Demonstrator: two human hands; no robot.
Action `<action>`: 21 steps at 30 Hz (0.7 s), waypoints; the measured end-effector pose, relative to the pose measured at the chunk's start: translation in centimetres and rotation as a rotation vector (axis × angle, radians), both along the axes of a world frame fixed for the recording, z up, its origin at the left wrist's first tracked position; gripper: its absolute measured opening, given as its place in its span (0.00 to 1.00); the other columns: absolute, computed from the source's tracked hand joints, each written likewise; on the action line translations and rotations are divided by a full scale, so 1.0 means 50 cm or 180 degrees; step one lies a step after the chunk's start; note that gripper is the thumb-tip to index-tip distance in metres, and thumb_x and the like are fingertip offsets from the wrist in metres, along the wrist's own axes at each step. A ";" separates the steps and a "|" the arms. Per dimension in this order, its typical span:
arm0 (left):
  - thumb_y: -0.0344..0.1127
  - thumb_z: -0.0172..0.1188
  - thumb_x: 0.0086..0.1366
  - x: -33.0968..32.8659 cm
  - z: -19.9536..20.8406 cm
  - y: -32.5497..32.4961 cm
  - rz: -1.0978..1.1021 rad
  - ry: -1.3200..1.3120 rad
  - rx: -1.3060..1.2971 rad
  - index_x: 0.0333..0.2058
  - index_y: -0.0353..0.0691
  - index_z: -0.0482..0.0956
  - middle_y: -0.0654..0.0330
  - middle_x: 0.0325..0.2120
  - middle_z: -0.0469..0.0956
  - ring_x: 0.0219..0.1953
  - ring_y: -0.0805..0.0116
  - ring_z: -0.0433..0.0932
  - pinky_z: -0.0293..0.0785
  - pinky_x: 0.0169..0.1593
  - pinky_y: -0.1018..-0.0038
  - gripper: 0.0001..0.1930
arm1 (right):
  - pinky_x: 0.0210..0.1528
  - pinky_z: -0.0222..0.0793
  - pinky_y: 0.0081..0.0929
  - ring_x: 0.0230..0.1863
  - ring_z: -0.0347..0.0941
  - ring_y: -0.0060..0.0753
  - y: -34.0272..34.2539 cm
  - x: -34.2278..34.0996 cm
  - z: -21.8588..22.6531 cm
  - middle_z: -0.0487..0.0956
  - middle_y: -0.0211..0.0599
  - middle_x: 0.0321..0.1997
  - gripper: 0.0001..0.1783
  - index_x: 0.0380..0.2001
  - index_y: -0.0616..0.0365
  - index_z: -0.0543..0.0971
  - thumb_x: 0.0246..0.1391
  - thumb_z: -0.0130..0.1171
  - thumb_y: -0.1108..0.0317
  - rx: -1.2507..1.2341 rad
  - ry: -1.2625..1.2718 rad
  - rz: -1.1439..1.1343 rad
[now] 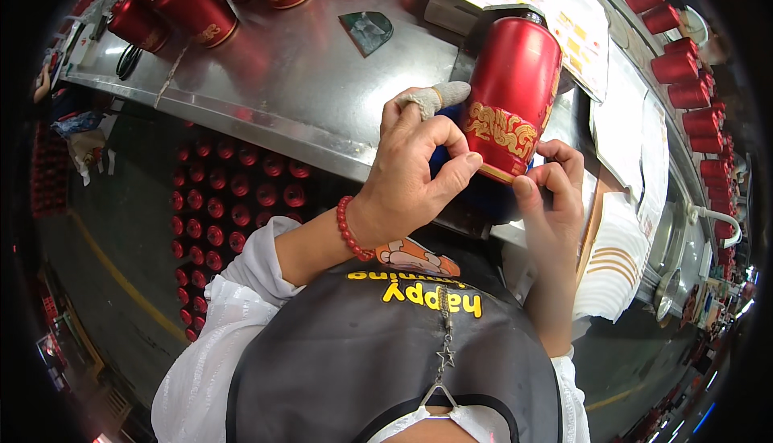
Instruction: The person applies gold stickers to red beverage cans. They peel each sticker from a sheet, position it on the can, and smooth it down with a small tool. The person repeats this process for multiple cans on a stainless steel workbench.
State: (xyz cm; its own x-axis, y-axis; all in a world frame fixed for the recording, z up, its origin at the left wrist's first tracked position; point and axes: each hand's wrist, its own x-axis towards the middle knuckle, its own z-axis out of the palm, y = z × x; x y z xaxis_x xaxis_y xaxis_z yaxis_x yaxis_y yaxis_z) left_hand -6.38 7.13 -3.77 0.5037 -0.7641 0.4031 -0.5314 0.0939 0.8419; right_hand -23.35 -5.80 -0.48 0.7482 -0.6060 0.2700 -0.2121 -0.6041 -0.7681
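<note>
A glossy red bottle [517,61] with a gold dragon band around its lower part leans in front of me, neck pointing away. My left hand [423,157] is at its left side, thumb and forefinger curled together against the lower gold edge. One finger of that hand wears a pale cloth finger cover [435,100] and lies along the bottle's side. My right hand [555,185] is closed at the lower right edge, with thumb and bent fingers touching the base. Dark blue material shows beneath and behind the bottle. Whether a small piece sits between my fingertips is hidden.
The steel table [298,69] carries more red bottles [193,4] at the far left and a dark green flat piece [366,31]. Printed gold-pattern sheets [581,37] lie at the far right. White stacked sheets [616,270] hang beside my right arm. Many red bottles [216,206] stand below the table.
</note>
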 end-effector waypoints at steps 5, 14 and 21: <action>0.36 0.67 0.61 0.001 -0.001 0.003 0.0017 0.0185 -0.0004 0.31 0.42 0.77 0.39 0.56 0.72 0.59 0.46 0.63 0.55 0.65 0.55 0.08 | 0.44 0.65 0.28 0.49 0.67 0.35 -0.002 0.001 -0.002 0.69 0.46 0.48 0.14 0.27 0.62 0.75 0.58 0.67 0.64 -0.0079 0.0034 -0.0004; 0.36 0.66 0.62 0.010 -0.011 0.011 0.0068 0.0313 0.0179 0.31 0.42 0.77 0.49 0.51 0.77 0.56 0.50 0.66 0.57 0.64 0.58 0.07 | 0.46 0.65 0.28 0.50 0.66 0.36 -0.003 0.003 -0.004 0.69 0.46 0.49 0.15 0.27 0.62 0.75 0.58 0.67 0.64 -0.0029 0.0055 0.0010; 0.29 0.67 0.55 -0.029 -0.047 0.035 0.0489 -0.1375 -0.0854 0.49 0.54 0.86 0.71 0.43 0.83 0.53 0.66 0.73 0.53 0.68 0.56 0.21 | 0.49 0.64 0.30 0.52 0.66 0.38 -0.005 0.004 -0.004 0.69 0.47 0.49 0.16 0.27 0.62 0.75 0.59 0.67 0.62 -0.0111 0.0114 0.0058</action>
